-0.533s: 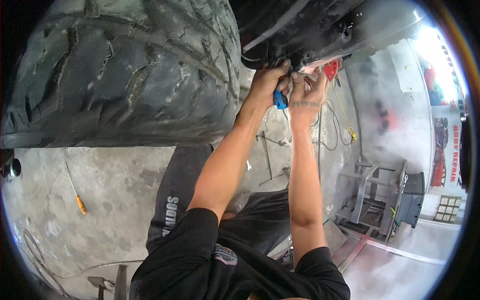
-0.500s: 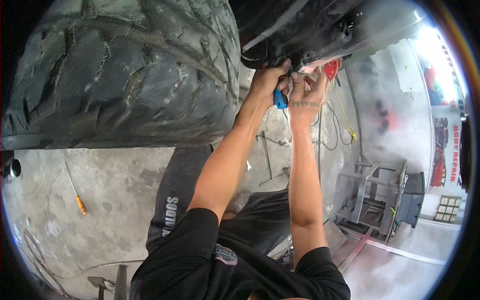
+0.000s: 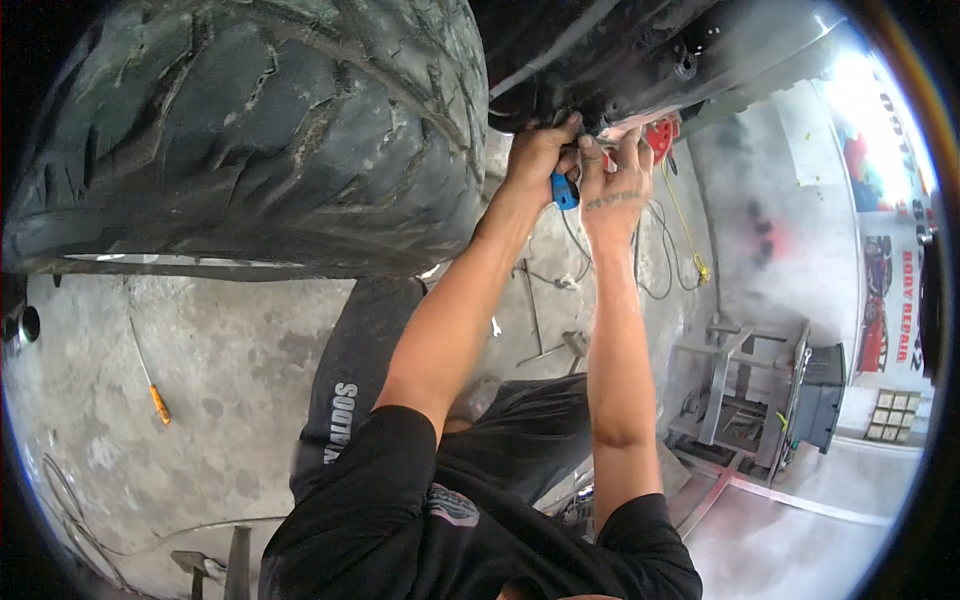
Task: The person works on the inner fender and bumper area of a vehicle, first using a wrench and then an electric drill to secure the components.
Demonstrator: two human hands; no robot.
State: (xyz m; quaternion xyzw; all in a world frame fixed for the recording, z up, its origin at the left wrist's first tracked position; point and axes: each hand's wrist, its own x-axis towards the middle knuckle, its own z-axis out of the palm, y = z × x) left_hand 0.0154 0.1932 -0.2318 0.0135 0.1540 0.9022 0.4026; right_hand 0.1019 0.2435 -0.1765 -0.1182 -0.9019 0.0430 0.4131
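Observation:
Both my hands are raised to the dark underside of a vehicle (image 3: 650,60), beside a big treaded tyre (image 3: 300,150). My left hand (image 3: 537,160) is closed, its thumb up against the dark part. A blue handle (image 3: 565,192) sticks out below its curled fingers; the rest of that tool is hidden. Close by on the right, my right hand (image 3: 613,190) has thumb and fingers bent up at the lower edge of the part. What its fingertips pinch cannot be made out. Just past them is a red object (image 3: 660,138), partly covered by the fingers.
An orange-handled screwdriver (image 3: 158,403) and a small wrench (image 3: 496,326) lie on the concrete floor. Cables (image 3: 655,250) trail beyond my right hand, with a yellow cord (image 3: 700,268). A metal frame rack (image 3: 725,380) with a grey bin (image 3: 822,400) stands at right.
The view has shifted slightly, and the tyre looks tilted differently. My right hand has turned a little and covers more of the red object. My left hand stays at the same spot.

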